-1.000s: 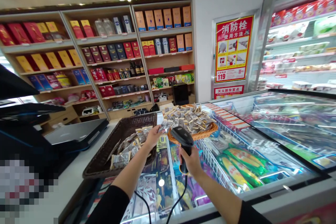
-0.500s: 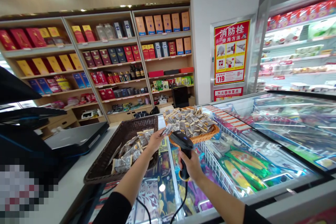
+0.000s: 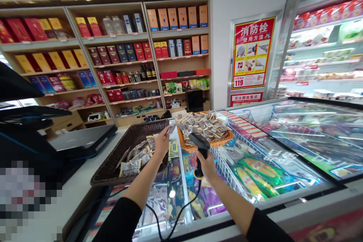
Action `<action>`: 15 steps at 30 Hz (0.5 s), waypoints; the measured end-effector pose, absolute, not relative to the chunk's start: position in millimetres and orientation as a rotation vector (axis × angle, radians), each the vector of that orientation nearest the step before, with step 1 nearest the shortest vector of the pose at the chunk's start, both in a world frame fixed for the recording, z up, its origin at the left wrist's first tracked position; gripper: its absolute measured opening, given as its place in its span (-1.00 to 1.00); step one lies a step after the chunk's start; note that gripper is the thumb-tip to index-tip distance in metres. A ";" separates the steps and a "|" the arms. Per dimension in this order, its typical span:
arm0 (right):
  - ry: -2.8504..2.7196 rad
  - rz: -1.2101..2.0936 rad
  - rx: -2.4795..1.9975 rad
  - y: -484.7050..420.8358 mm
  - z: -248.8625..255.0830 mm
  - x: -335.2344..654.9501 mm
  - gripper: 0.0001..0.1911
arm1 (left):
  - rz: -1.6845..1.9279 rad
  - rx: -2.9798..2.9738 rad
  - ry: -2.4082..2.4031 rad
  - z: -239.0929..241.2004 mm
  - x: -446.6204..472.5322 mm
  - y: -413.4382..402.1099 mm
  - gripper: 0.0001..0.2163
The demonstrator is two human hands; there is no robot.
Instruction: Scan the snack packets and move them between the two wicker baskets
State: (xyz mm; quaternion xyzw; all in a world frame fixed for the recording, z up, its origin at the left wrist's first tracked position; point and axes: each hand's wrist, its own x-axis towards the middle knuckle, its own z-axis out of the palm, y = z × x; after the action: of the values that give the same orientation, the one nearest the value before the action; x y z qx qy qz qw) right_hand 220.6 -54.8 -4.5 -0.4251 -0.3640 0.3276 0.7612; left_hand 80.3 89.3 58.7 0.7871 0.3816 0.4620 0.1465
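Note:
My right hand [image 3: 206,164] is wrapped round the grip of a black barcode scanner [image 3: 199,141], its cable hanging below. The scanner's head points forward, in front of an orange wicker basket [image 3: 190,147] heaped with small clear packets [image 3: 208,124]. Pinched in my left hand [image 3: 162,141] is a small packet [image 3: 171,127], blurred, above the right rim of a dark brown wicker basket [image 3: 104,166]. Inside that brown basket lie several similar packets [image 3: 133,166], part of them hidden behind my left forearm.
Both baskets rest on a glass-topped chest freezer [image 3: 300,136] with bagged goods under the glass. At left stand a white counter [image 3: 76,200] and a dark checkout machine with a flat scale plate [image 3: 82,138]. Shelves of boxes [image 3: 124,53] line the back wall.
My left hand has moved left with the packet, away from the scanner and towards the brown basket. The scanner in my right hand has risen slightly in view.

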 end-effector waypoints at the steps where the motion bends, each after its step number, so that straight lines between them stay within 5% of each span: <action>1: -0.748 0.696 -0.940 -54.6 -4.7 225.8 -0.64 | 1.385 2.335 1.165 66.5 74.6 84.1 -0.59; 4: -0.648 0.664 -0.968 -54.3 -4.7 241.9 -0.66 | 1.340 2.594 1.450 84.9 51.1 74.4 -0.52; 8: -0.554 0.619 -0.976 -49.3 -3.6 260.9 -0.66 | 0.725 2.646 1.774 95.7 35.7 73.6 -0.56; 15: -0.620 0.698 -1.042 -36.4 -7.9 287.6 -0.65 | 0.719 2.604 1.298 96.7 114.8 82.5 -0.67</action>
State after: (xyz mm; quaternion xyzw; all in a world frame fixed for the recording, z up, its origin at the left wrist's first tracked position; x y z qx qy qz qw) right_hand 287.6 -36.4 -7.9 -0.4794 -0.2854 0.3210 0.7653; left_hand 114.8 82.5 96.7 0.8666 0.4320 0.2392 0.0721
